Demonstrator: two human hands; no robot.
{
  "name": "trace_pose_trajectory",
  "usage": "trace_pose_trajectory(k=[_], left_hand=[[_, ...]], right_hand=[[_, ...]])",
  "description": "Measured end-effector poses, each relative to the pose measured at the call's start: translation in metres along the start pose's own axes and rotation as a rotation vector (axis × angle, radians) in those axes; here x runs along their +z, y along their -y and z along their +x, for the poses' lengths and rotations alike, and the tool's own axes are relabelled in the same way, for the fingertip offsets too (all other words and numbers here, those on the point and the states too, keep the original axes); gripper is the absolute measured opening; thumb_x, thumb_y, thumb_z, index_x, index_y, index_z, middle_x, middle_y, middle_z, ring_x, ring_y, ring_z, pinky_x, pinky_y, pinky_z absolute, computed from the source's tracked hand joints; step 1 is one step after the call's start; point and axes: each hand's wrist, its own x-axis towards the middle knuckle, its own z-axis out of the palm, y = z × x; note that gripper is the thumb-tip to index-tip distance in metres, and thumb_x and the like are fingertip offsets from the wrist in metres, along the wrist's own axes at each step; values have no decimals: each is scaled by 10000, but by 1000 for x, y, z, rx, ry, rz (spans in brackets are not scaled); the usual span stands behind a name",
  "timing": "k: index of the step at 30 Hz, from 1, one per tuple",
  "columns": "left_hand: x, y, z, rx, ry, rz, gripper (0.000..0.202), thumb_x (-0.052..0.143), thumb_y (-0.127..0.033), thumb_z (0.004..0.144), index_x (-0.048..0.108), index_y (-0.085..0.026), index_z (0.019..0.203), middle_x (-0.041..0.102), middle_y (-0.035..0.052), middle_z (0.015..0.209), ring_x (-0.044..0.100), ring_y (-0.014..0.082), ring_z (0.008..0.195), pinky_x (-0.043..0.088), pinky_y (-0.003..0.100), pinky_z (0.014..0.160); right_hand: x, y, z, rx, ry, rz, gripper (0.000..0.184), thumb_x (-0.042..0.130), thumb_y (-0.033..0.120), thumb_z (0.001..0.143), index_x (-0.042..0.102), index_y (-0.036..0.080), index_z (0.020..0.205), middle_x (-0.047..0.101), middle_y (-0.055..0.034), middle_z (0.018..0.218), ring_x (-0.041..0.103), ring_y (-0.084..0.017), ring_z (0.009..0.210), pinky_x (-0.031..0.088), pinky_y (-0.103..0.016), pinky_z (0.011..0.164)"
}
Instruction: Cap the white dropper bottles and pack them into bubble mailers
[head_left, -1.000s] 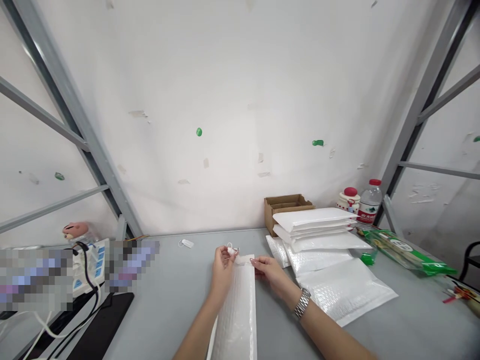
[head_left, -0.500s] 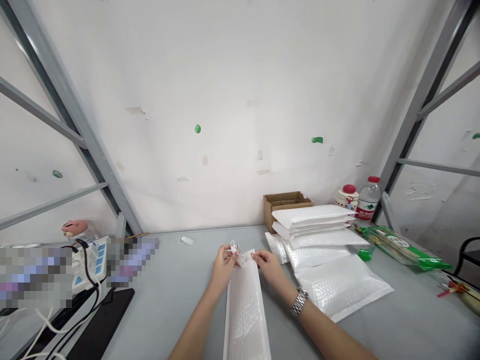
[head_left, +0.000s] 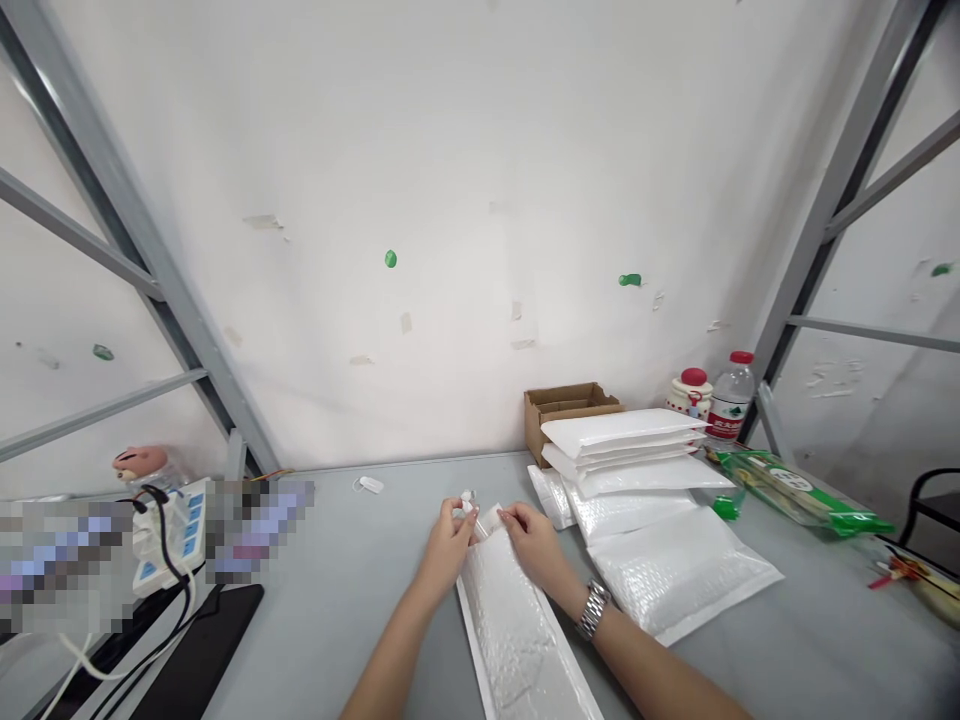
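A long white bubble mailer (head_left: 517,640) lies lengthwise in front of me, its far end between my hands. My left hand (head_left: 453,540) is closed in a pinch on a small white item (head_left: 469,497) at the left of that end; its exact kind is too small to make out. My right hand (head_left: 531,540), with a metal watch on the wrist, pinches the mailer's far edge between thumb and fingers. Farther back on the table rests a small white tag with a thin loop (head_left: 370,485).
To the right are more bubble mailers (head_left: 690,570), some stacked before a cardboard box (head_left: 534,425). Behind them stand a red-capped bottle (head_left: 731,400) and a red-lidded jar (head_left: 690,392). A green package (head_left: 806,490) lies at far right. On the left are a power strip (head_left: 174,540) and cables.
The mailer's near end has swung to the right, so it now lies slantwise. Its far end and my right hand have shifted slightly left, and the small white item sits lower in my left hand.
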Motion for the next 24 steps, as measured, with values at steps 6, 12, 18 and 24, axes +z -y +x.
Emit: trace_pose_trajectory(k=[6,12,18,24], left_hand=[[1,-6,-4,141,78,119,313,460,-511,800,533,-206,804,477,-61,529,469,133,522,341,250,531],[3,-11,-7,315,-67,126,272,541,-404,790,630,-209,960,640,63,955,609,173,778,475,343,792],[4,-8,-5,347,-50,144,239,570,-398,775,628,-194,884,641,56,905,611,173,757,475,354,802],[2,-10,-8,345,-24,241,224,633,-427,735,633,-207,777,671,38,803,607,207,806,438,375,849]], right_hand=[[-3,0,0,-24,-53,-3,330,418,467,844,492,210,650,476,28,585,444,-152,565,354,-270,546],[-5,2,1,-11,-86,40,303,420,449,850,523,212,692,502,21,613,466,-157,576,365,-267,548],[-2,2,0,-25,-87,67,295,431,438,844,528,206,689,519,12,626,473,-163,587,369,-271,552],[-4,3,0,-40,-79,58,303,413,435,867,529,205,709,536,3,651,494,-169,615,386,-280,573]])
